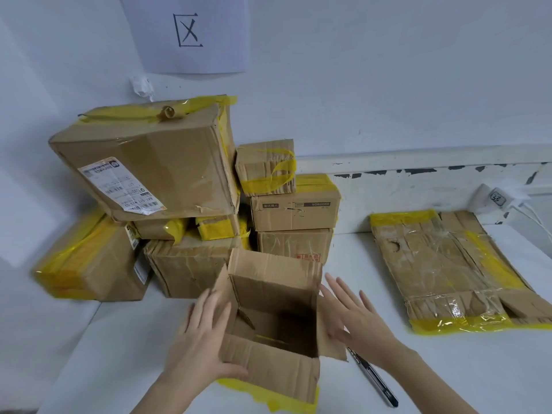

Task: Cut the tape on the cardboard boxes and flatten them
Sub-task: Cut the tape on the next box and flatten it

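Observation:
An open cardboard box [268, 363] stands on the white table in front of me, its top flaps spread and yellow tape hanging off its bottom edge. My left hand [203, 339] lies against the box's left side with straight fingers, the thumb on the front wall. Fingers spread, my right hand [355, 318] presses the right flap. A black pen-like cutter [375, 379] lies on the table just right of the box, under my right forearm. A flattened box [442, 270] with yellow tape lies at the right.
A pile of several taped boxes [155, 171] is stacked at the back left against the wall. A white charger and cable [504, 201] sit at the far right by the wall ledge. A paper sheet [191, 31] hangs on the wall.

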### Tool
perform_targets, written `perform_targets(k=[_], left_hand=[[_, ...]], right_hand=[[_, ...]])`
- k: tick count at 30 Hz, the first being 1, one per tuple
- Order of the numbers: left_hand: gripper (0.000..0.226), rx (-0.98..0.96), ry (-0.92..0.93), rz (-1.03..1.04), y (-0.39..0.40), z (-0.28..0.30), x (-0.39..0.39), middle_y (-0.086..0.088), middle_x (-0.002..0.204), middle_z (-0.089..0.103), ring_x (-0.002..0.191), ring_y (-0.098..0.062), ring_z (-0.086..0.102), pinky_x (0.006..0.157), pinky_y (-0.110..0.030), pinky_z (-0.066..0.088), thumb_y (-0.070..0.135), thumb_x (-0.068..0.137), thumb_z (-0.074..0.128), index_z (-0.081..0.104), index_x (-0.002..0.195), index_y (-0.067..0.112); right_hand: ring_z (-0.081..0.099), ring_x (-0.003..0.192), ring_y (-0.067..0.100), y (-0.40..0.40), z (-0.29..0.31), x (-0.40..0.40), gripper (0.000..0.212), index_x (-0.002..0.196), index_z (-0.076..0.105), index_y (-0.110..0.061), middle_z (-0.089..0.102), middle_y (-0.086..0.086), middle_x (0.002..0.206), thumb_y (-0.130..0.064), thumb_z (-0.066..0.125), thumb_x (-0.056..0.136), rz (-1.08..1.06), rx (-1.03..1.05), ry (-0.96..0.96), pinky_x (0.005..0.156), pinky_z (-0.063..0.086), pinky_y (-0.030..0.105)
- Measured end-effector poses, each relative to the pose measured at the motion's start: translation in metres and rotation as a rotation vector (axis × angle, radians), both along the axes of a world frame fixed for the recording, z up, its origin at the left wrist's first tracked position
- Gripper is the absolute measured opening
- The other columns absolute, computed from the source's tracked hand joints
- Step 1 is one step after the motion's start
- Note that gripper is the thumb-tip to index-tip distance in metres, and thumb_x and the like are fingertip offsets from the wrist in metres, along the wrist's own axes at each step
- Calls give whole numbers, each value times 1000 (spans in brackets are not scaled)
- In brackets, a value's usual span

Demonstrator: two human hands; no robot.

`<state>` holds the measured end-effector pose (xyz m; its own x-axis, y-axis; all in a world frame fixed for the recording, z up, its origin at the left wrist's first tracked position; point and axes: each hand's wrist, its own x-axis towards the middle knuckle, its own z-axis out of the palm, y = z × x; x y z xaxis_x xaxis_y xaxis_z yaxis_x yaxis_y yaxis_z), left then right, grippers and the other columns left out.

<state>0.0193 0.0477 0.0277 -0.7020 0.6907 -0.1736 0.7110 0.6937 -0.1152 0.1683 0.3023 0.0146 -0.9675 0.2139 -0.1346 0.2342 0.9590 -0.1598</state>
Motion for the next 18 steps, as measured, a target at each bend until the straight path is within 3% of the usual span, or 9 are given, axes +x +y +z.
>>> perform_targets(k=[2, 4, 5, 7, 8, 10, 11, 13, 18], left_hand=[[134, -51, 39, 35, -7, -6, -2, -7, 154, -24, 136, -24, -35, 101, -50, -29, 95, 51, 36, -8, 150, 16], [139, -55, -30, 66, -9, -13, -7, -9, 154, -26, 134, -24, -37, 95, -49, -36, 94, 50, 40, -15, 148, 12], [138, -29, -114, 71, -10, -16, -9, -8, 154, -27, 137, -24, -32, 103, -47, -28, 91, 52, 46, -20, 146, 15], [129, 83, -357, 59, -14, -24, -15, -2, 154, -25, 144, -25, -10, 117, -40, 8, 80, 57, 61, -22, 144, 35], [121, 141, -472, 45, -15, -25, -17, 3, 154, -23, 144, -23, 2, 114, -32, 23, 74, 59, 66, -14, 144, 44], [99, 250, -573, 22, -18, -30, -20, 10, 150, -10, 136, -14, 24, 101, -19, 36, 66, 61, 72, 19, 142, 46], [81, 288, -573, 27, -17, -33, -21, 12, 146, -2, 127, -12, 34, 93, -16, 40, 64, 60, 74, 36, 129, 45], [52, 379, -529, 67, -12, -39, -18, 15, 137, 12, 109, -9, 44, 77, -15, 40, 59, 57, 77, 42, 92, 44], [54, 654, -381, 245, 3, -63, -9, 11, 108, 37, 88, -10, 46, 60, -16, 30, 44, 54, 86, 36, 69, 30]], right_hand=[[-31, 135, 6, 11, 10, -9, 93, 147, -19, -28, -39, -17, 138, -43, 53, 90, 133, 41, -49, 115, -9, 38], [-31, 132, 3, 19, 21, -22, 107, 147, -20, -26, -34, -16, 144, -52, 61, 82, 232, 106, -108, 115, -9, 39], [-28, 136, 5, 20, 23, -27, 110, 147, -19, -27, -29, -14, 150, -53, 64, 79, 267, 142, -127, 116, -8, 41], [-14, 145, 15, 19, 21, -36, 112, 148, -14, -31, -19, -5, 157, -53, 68, 75, 312, 164, -177, 117, -2, 43], [-4, 146, 19, 18, 18, -38, 111, 149, -10, -34, -14, -1, 158, -51, 70, 74, 325, 149, -208, 117, 4, 43], [21, 140, 25, 15, 9, -39, 103, 147, 3, -39, -1, 2, 157, -49, 72, 72, 337, 104, -241, 112, 22, 39], [30, 134, 25, 14, 4, -38, 93, 145, 14, -40, 6, 1, 154, -48, 72, 72, 332, 68, -239, 107, 30, 35], [40, 123, 20, 15, -4, -37, 68, 130, 38, -34, 19, -1, 147, -47, 72, 72, 288, -36, -201, 93, 40, 29], [46, 91, 13, 16, -12, -39, 50, 100, 50, -19, 40, -5, 119, -48, 76, 69, 134, -207, -109, 75, 44, 26]])
